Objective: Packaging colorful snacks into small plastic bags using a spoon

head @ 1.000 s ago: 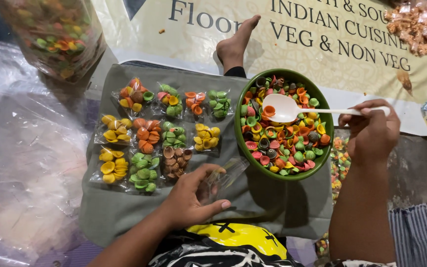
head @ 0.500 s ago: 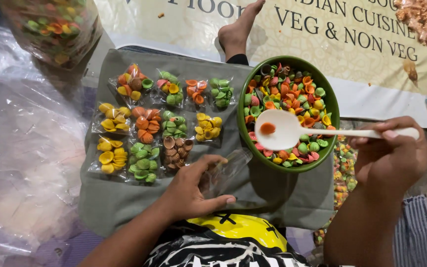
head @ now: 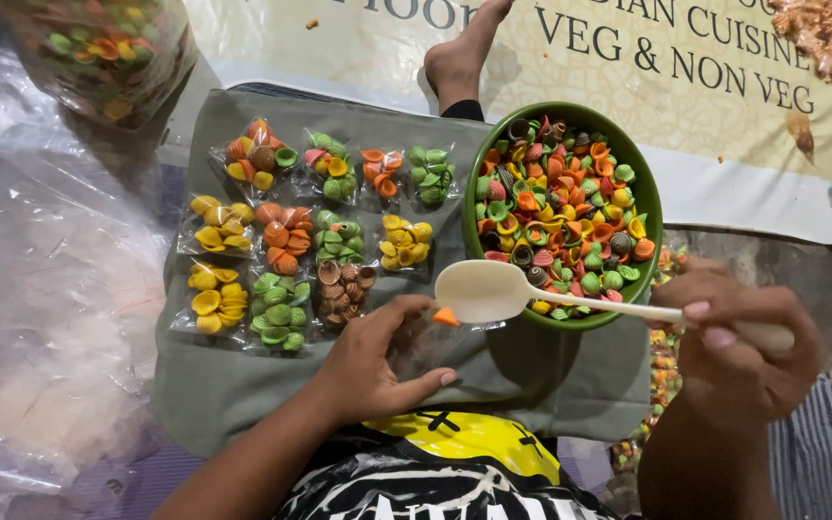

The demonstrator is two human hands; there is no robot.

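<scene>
My right hand [head: 745,347] grips the handle of a white plastic spoon [head: 493,291], tilted at the mouth of a small clear plastic bag [head: 430,347]. An orange shell-shaped snack piece [head: 446,317] drops off the spoon's tip into that bag. My left hand [head: 377,366] holds the bag open on the grey cloth [head: 233,395] over my lap. A green bowl [head: 645,207] full of mixed coloured shell snacks stands just behind the spoon.
Several small filled packets [head: 281,246], sorted by colour, lie in rows on the cloth's left part. A big clear bag of mixed snacks [head: 108,53] stands far left. Clear plastic sheeting [head: 40,289] covers the left side. A bare foot [head: 459,58] rests on a printed banner [head: 686,77].
The spoon left the bowl with one orange piece, swung down and left to the bag's mouth, and tipped. The left hand stayed on the bag.
</scene>
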